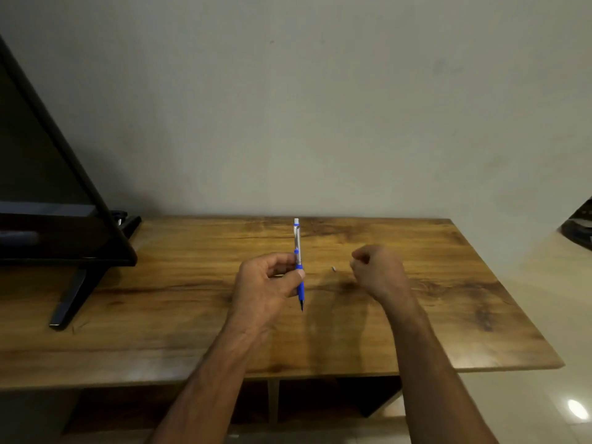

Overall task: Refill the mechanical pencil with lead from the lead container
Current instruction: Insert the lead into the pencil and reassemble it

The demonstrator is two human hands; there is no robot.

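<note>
Left hand point(266, 283) holds the mechanical pencil point(297, 241) above the middle of the worktop point(160, 315), grip closed, thumb and fingers round the blue lower barrel. Long axis near vertical: dark tip down toward the viewer, white top end up and away. Right hand point(378, 270) is just right of it, fingers curled in; cannot tell if its grip pinches a lead, too thin to see. Small white piece point(333, 268) lies on the worktop between the hands, possibly the pencil's cap or eraser. Lead container not in view. Step looks like loading, top end open-ish; next move needs a lead lined up with the top opening and fed straight in. Monitor point(48, 187) stands far left.
</note>
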